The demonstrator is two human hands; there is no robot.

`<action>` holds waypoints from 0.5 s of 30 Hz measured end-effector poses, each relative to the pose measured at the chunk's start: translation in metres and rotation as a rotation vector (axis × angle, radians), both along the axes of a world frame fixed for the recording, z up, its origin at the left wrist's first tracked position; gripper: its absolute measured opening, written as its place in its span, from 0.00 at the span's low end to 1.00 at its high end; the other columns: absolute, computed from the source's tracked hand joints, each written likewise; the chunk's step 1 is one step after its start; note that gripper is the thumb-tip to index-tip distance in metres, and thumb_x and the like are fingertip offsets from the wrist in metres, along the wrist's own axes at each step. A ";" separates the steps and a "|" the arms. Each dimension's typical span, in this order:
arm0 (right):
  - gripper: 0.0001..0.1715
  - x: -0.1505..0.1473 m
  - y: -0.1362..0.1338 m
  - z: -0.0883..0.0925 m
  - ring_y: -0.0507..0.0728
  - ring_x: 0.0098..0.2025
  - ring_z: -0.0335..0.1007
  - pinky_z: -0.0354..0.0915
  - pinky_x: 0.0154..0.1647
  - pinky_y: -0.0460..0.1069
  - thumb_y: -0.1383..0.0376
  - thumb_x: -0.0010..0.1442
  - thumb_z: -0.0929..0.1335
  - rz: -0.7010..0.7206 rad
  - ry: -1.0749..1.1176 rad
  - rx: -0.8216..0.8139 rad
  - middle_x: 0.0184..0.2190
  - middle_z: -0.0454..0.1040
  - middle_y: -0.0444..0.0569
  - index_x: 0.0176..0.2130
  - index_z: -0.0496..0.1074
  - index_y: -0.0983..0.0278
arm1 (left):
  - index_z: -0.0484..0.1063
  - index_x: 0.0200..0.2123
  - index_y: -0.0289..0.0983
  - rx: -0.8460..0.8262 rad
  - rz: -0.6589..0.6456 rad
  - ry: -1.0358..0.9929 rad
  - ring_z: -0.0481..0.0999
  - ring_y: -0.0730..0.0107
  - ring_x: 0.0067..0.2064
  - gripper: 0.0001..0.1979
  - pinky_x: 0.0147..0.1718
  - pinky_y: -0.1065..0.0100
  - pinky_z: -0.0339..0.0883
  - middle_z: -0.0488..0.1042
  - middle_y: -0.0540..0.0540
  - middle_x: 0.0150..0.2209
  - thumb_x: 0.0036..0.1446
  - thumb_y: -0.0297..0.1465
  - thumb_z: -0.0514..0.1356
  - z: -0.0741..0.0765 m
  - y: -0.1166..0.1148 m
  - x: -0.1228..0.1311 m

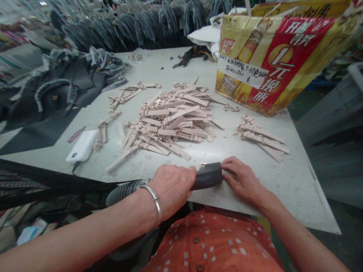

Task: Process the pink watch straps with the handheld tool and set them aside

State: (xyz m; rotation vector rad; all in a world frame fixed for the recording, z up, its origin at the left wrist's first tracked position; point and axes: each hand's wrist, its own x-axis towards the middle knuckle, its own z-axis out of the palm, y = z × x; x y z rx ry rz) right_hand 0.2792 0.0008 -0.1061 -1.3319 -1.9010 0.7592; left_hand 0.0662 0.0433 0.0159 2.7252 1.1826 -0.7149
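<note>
My left hand (pixel 172 185), with a metal bangle at the wrist, is closed round a smooth black piece (pixel 210 176) with a squared end. A ribbed grey tube-like part (pixel 127 191) runs behind the wrist; whether the two join is hidden. At the right end of the black piece, my right hand (pixel 244 179) is closed, its fingertips against that edge from above and below. Small gold-coloured metal (pixel 202 165) shows just behind the black piece. Beyond both hands lies a large heap of pale pink straps (pixel 176 121) with gold buckles.
Several similar straps (pixel 263 138) lie at the right. A white device with a cable (pixel 81 146) is at left, near dark bag parts (pixel 68 75). A yellow and red printed bag (pixel 255 64) stands at the back right. Small metal rings (pixel 231 108) lie before it.
</note>
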 end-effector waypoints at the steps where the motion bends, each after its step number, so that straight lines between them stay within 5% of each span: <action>1: 0.12 0.000 0.000 0.000 0.55 0.42 0.65 0.64 0.43 0.51 0.72 0.56 0.63 0.000 0.004 -0.004 0.39 0.67 0.51 0.40 0.70 0.63 | 0.66 0.35 0.39 0.007 -0.005 -0.010 0.76 0.56 0.32 0.08 0.27 0.62 0.65 0.76 0.44 0.29 0.51 0.34 0.53 -0.003 0.001 0.000; 6: 0.12 0.001 0.001 -0.005 0.56 0.41 0.66 0.64 0.43 0.52 0.71 0.56 0.64 -0.009 -0.002 0.004 0.39 0.68 0.51 0.41 0.70 0.62 | 0.66 0.35 0.39 0.022 0.026 -0.012 0.76 0.58 0.32 0.10 0.27 0.65 0.64 0.76 0.44 0.30 0.52 0.37 0.52 -0.009 0.011 -0.009; 15: 0.12 0.001 0.001 -0.004 0.56 0.42 0.65 0.64 0.42 0.51 0.70 0.56 0.64 -0.014 -0.043 -0.012 0.40 0.67 0.51 0.41 0.70 0.62 | 0.66 0.35 0.40 0.054 0.104 0.028 0.75 0.61 0.30 0.11 0.26 0.66 0.60 0.74 0.46 0.27 0.53 0.40 0.50 0.005 0.019 -0.032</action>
